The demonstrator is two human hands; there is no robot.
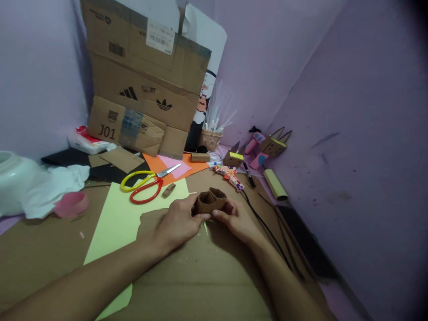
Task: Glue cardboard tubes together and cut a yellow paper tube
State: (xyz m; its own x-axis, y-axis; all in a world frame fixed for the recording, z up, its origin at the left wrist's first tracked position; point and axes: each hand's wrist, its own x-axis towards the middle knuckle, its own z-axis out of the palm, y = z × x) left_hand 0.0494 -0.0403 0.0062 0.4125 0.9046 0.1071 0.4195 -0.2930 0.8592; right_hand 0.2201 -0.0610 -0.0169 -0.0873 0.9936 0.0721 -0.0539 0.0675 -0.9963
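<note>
Both my hands hold a small brown cardboard piece (209, 203) just above the work surface. It looks like a bent strip with two open hollows side by side. My left hand (183, 217) grips its left end, thumb in front, and my right hand (236, 217) grips the right end the same way. The fingers behind the piece are partly hidden. A thin pale pointed sliver (205, 228) shows just below it. Left of my hands lies a small cardboard loop (169, 191) on a light yellow-green sheet (113, 232). Scissors (152, 183) with one yellow and one red handle rest there too.
Flattened cardboard boxes (147, 71) lean on the back wall. To the right lie a patterned glue gun (230, 176) with its black cord (267, 229), a marker (249, 174), a yellow tube (275, 184) and small cardboard animal heads (272, 145). Pink tape (71, 205) and white cloth (55, 187) sit left.
</note>
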